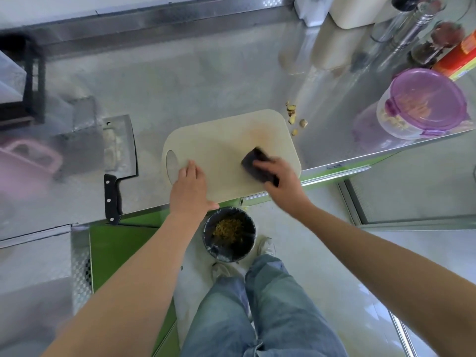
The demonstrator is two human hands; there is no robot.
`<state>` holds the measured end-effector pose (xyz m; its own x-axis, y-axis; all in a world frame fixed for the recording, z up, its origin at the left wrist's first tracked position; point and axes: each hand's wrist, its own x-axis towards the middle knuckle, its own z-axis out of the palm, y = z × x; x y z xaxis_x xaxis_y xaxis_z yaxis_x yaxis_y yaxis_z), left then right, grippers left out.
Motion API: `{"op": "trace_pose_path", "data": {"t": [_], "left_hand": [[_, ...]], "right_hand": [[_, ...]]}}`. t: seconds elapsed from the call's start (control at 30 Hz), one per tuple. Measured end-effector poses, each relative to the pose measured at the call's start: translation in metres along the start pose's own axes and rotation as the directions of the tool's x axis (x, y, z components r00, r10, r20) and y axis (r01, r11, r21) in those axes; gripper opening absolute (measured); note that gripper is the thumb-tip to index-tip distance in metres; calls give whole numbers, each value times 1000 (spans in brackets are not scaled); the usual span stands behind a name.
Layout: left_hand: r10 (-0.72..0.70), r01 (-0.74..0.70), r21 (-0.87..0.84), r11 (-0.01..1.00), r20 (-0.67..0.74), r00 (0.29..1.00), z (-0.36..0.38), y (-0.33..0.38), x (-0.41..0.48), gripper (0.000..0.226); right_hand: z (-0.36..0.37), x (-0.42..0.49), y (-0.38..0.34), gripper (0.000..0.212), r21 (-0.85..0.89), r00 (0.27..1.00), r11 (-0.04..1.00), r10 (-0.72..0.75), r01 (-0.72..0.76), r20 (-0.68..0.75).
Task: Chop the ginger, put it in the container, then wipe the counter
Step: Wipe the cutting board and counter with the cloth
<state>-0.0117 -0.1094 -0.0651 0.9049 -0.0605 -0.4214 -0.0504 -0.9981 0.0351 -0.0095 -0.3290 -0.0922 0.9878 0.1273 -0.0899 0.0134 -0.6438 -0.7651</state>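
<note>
A cream cutting board (221, 148) lies on the steel counter (180, 86), its near edge jutting over the counter's front. My left hand (190, 186) rests flat on the board's near left part, by the handle hole. My right hand (278, 173) grips a dark sponge (255, 161) pressed on the board's right side. A few ginger scraps (293, 117) lie on the counter just off the board's far right corner. A clear container with a purple lid (422, 104), holding pale pieces, stands at the right.
A cleaver (119, 150) with a black handle lies left of the board. A black-lined bin (229, 233) with scraps stands on the floor below the board's edge. Jars and bottles (412, 29) crowd the far right. A pink object (28, 161) sits at the left.
</note>
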Motion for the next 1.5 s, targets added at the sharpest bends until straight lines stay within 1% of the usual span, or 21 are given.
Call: {"op": "trace_pose_path", "data": {"t": [0.07,0.13,0.23,0.3,0.33,0.37,0.47,0.53,0.63,0.7,0.73,0.8,0.87,0.93,1.03,1.07,1.13,1.23,1.33,1.43,1.5], "left_hand": [[-7,7,9,1000,13,1000,-1,1,-1,115],[-16,16,12,1000,19,1000,-3,2,-1,117],[-14,14,8,1000,16,1000,-4,2,1,116],[-6,6,0,1000,15,1000,-5,1,0,114],[-7,7,-4,1000,13,1000,-5,1,0,114],[-9,9,-7,1000,14,1000,-5,0,0,114],[-13,13,-12,1000,22,1000,-3,0,1,116],[-19,20,-17,1000,29,999,-2,0,2,116],[-16,17,-16,1000,19,1000,-1,-1,2,116],[-7,7,-20,1000,9,1000,-1,-2,2,115],[0,0,-21,1000,15,1000,-1,-3,2,114],[21,-20,-26,999,46,999,-3,-8,3,114],[33,-32,-25,999,58,998,-3,-13,3,114],[41,-40,-20,999,52,998,-3,-14,1,113],[35,-33,-59,998,38,999,-2,-14,2,105],[30,-29,-91,995,19,999,-3,-14,3,95],[24,-31,-149,988,-55,998,-8,-16,6,66],[21,-36,-148,988,-104,994,-11,-20,14,43],[6,-12,-130,991,-45,999,-10,-17,15,55],[17,-18,-41,999,-20,1000,-8,-12,15,66],[4,-4,-17,1000,-16,1000,-9,-11,18,67]], "right_hand": [[-13,17,11,52,-76,979,989,110,-125,-172],[-13,14,17,51,-135,976,981,114,-140,-186],[4,-15,7,50,-106,998,993,-45,48,32],[7,-27,1,48,-49,968,990,-119,133,222],[5,-24,-1,48,-35,957,988,-134,148,257],[2,-17,0,49,-32,965,991,-122,133,233],[-8,7,8,54,-110,1000,994,9,-11,-17],[-2,6,8,54,-170,999,986,-4,-3,-44],[14,-17,-5,51,-85,976,987,-122,139,182],[12,-21,-13,49,-18,933,987,-147,161,328],[8,-15,-15,49,-2,940,989,-142,150,311],[2,1,-7,51,-24,992,998,-60,63,110],[0,6,1,53,-96,999,995,15,-20,-51],[6,-2,-1,53,-121,998,992,-21,28,60],[3,-11,-15,50,-11,949,998,-55,61,312],[-1,-4,-16,51,12,953,998,-57,56,297],[-11,20,-13,55,45,989,998,-47,41,139],[-22,67,1,56,-52,998,996,67,-67,-11],[-12,88,7,56,-189,993,975,112,-116,-31],[9,65,2,50,-160,999,986,-42,44,11],[19,41,-8,45,-71,979,988,-126,139,161]]}}
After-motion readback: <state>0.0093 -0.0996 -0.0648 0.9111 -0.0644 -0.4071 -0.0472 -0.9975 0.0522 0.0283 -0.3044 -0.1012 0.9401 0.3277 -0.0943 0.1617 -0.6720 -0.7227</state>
